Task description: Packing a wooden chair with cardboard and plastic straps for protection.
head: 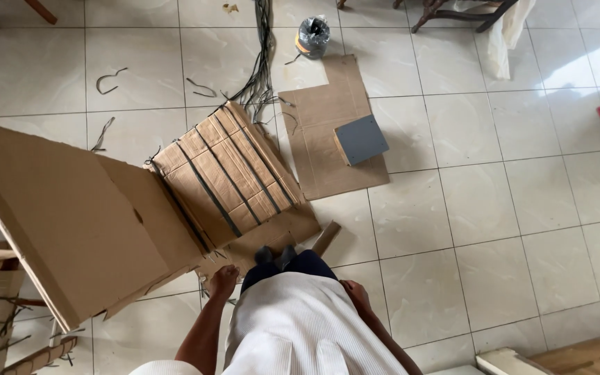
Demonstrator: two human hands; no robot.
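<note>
The left hand (222, 281) closes its fingers on the edge of the large cardboard box (71, 215) lying opened on the tiled floor (508, 229), while the right hand (355, 295), fingers' state unclear, rests at the hip; repositioning demands a firmer two-handed grip.

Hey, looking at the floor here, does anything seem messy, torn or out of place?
Yes. Cut black strap pieces lie scattered over the tiled floor, and a loose bundle of black straps trails toward the strapped cardboard panel. The big cardboard sheet by the left hand has a ragged lower edge.
</note>
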